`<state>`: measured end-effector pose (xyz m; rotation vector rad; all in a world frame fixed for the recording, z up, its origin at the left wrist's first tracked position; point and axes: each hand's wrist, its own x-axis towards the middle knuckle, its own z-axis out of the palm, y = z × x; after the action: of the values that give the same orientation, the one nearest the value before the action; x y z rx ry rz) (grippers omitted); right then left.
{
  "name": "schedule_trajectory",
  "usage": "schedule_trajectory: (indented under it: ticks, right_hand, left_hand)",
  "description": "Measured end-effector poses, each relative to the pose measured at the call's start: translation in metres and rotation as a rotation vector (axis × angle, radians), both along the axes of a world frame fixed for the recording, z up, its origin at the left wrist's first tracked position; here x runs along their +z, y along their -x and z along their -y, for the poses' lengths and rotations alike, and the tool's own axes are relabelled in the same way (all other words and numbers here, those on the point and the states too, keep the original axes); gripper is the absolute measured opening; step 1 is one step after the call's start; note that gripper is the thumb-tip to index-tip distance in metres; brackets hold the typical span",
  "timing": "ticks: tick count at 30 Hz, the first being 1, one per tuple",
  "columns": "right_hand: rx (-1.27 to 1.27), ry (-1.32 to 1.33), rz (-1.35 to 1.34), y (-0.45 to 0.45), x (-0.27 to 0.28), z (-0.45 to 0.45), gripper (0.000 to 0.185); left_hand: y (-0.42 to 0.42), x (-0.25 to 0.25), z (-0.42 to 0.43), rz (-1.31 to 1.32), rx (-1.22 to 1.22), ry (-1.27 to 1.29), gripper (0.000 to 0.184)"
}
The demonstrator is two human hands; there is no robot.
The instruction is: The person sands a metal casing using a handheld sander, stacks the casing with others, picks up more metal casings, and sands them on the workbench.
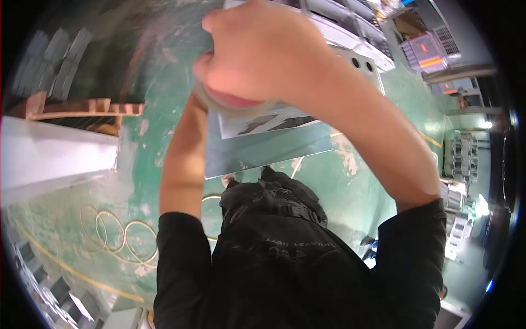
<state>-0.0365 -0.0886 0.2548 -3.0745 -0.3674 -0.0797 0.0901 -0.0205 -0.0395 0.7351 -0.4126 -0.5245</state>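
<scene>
My right hand (263, 52) is raised at the top middle, its fingers curled round a roll of tape (233, 107) with a pale outer ring and a reddish inner part. My left forearm (185, 159) reaches up to the same roll from below. Behind the roll and my right hand, my left hand is hidden, so its fingers do not show. Below both hands is a pale boxy piece with a dark printed pattern on its front panel (268, 125). Round dark holes show in its light side at right. Under it juts a flat grey-blue sheet (263, 151).
A wooden pallet (82, 109) and a white block (60, 153) stand at left. Coiled hose (126, 241) lies on the green floor. White racking (345, 27) is beyond the boxy piece, and stacked crates (430, 52) stand at upper right.
</scene>
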Motion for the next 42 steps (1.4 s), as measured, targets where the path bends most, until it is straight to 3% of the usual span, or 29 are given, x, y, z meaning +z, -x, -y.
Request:
schedule_trajectory:
  ticks: [3,8,9,10,14,19,20,23,26,27,29,30,31,32,33,34,35,36,37,38,40,42]
  right_hand:
    - [-0.105,-0.082,0.054,0.015,-0.002,0.032,0.029]
    - [-0.113,0.017,0.182,0.031,-0.002,0.13,0.03]
    - [-0.345,0.0,-0.009,0.032,0.009,0.143,0.037]
    - [-0.432,-0.097,-0.009,0.036,0.009,0.16,0.031]
    - [-0.233,0.151,0.059,0.058,0.003,0.229,0.021]
    - [-0.603,-0.108,-0.012,0.063,0.001,0.26,0.022]
    - [-0.095,0.335,0.125,0.066,-0.016,0.3,0.016]
    - [0.013,0.34,0.112,0.057,-0.024,0.341,0.017]
    - [-0.304,0.023,-0.233,0.062,-0.019,0.357,0.02]
    - [-0.599,-0.372,-0.309,0.071,-0.023,0.361,0.02]
    - [-1.133,-1.19,-0.445,0.094,-0.051,0.368,0.02]
    - [-1.074,-1.063,-0.354,0.101,-0.086,0.382,0.02]
    - [-1.007,-0.934,-0.26,0.111,-0.147,0.408,0.021]
    - [-0.997,-0.585,-0.27,0.124,-0.179,0.402,0.034]
    - [-0.994,-0.233,-0.279,0.137,-0.21,0.395,0.047]
    - [-1.13,-0.151,-0.423,0.148,-0.214,0.37,0.061]
    - [-1.201,-0.16,-0.41,0.171,-0.26,0.378,0.062]
    - [-1.235,-0.141,-0.409,0.199,-0.289,0.378,0.05]
    - [-1.273,-0.141,-0.421,0.227,-0.318,0.38,0.05]
    - [-1.322,-0.158,-0.455,0.258,-0.344,0.381,0.05]
    - [-1.436,-0.192,-0.534,0.323,-0.387,0.384,0.05]
    - [-1.544,-0.22,-0.62,0.388,-0.42,0.389,0.05]
  left_hand:
    - [-0.007,-0.011,-0.003,-0.019,-0.028,0.026,0.046]
    - [-0.016,-0.04,-0.017,-0.068,-0.059,0.017,0.048]
    - [-0.018,-0.048,-0.021,-0.084,-0.061,0.014,0.05]
    - [-0.02,-0.052,-0.023,-0.098,-0.061,0.014,0.051]
    - [-0.02,-0.053,-0.032,-0.116,-0.041,-0.007,0.057]
    - [-0.006,-0.04,-0.044,-0.109,0.057,-0.073,0.065]
    - [0.001,-0.035,-0.047,-0.104,0.101,-0.097,0.067]
    - [0.038,-0.011,-0.055,-0.089,0.359,-0.208,0.073]
    - [0.097,0.002,-0.063,0.027,0.526,-0.327,0.079]
    - [0.113,0.001,-0.069,0.125,0.462,-0.373,0.081]
    - [0.126,-0.009,-0.091,0.4,0.277,-0.528,0.1]
    - [0.133,-0.014,-0.102,0.546,0.195,-0.584,0.111]
    - [0.139,0.005,-0.097,0.472,0.119,-0.717,0.116]
    - [0.139,0.017,-0.09,0.392,0.042,-0.848,0.121]
    - [0.134,0.021,-0.085,0.491,0.14,-0.849,0.111]
    - [0.127,0.025,-0.08,0.589,0.232,-0.851,0.101]
    - [0.12,0.028,-0.077,0.686,0.319,-0.854,0.092]
    - [0.118,0.026,-0.079,0.738,0.368,-0.888,0.097]
    - [0.115,0.024,-0.08,0.788,0.419,-0.924,0.103]
    - [0.119,0.014,-0.091,0.796,0.429,-0.992,0.124]
    - [0.13,0.016,-0.097,0.843,0.451,-1.112,0.147]
    - [0.151,0.043,-0.075,0.862,0.486,-1.124,0.146]
